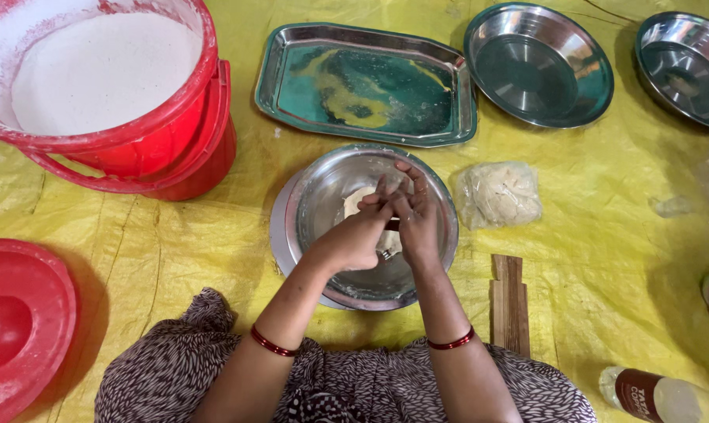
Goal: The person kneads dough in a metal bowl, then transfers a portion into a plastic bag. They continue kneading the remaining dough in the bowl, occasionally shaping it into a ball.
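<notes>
A clear plastic bag of dough (499, 193) is seen just right of a steel bowl (323, 196), a brown-labelled bottle (660, 394) at the lower right edge. Inside the bowl, a pale dough lump (360, 200) is pinched between the left hand (354, 239) and right hand (417, 223), fingers closed together. A red bucket (147, 145) of white flour is set at upper left.

Under the fingers (401, 188) sits a glossy polished steel bowl (323, 196), and pressed between them is a soft, matt, pale lump of dough (360, 200). Just beyond the fingertips lies a mirror-bright steel tray (292, 86) smeared with yellow, beside a shiny red plastic bucket (174, 149) of matt white flour (104, 70). Right of the fingers rest a rough dough ball (499, 193) in thin clear plastic and a bare wooden slat (511, 305), all on crinkled yellow plastic sheeting (605, 258).
</notes>
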`<action>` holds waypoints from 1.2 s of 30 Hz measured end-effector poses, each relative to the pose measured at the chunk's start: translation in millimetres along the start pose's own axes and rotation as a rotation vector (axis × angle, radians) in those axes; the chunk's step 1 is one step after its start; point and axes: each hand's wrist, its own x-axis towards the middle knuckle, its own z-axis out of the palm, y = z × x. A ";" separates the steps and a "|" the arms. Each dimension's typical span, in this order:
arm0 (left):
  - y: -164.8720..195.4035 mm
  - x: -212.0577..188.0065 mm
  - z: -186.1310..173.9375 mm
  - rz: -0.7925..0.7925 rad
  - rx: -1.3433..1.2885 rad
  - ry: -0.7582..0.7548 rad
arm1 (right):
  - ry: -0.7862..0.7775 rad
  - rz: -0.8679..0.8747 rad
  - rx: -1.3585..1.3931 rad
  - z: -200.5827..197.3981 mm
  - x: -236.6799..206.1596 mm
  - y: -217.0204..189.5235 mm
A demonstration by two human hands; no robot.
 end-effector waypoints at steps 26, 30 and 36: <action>59.6 12.2 78.4 0.261 -1.272 0.514 | -0.149 -0.058 1.204 -14.0 3.4 -0.4; 62.1 14.7 69.2 0.014 -1.535 0.639 | -0.066 -0.249 0.660 11.2 -5.5 -1.8; 27.4 18.6 44.2 -0.498 -1.530 0.431 | -0.201 -0.370 0.328 43.3 -23.4 3.1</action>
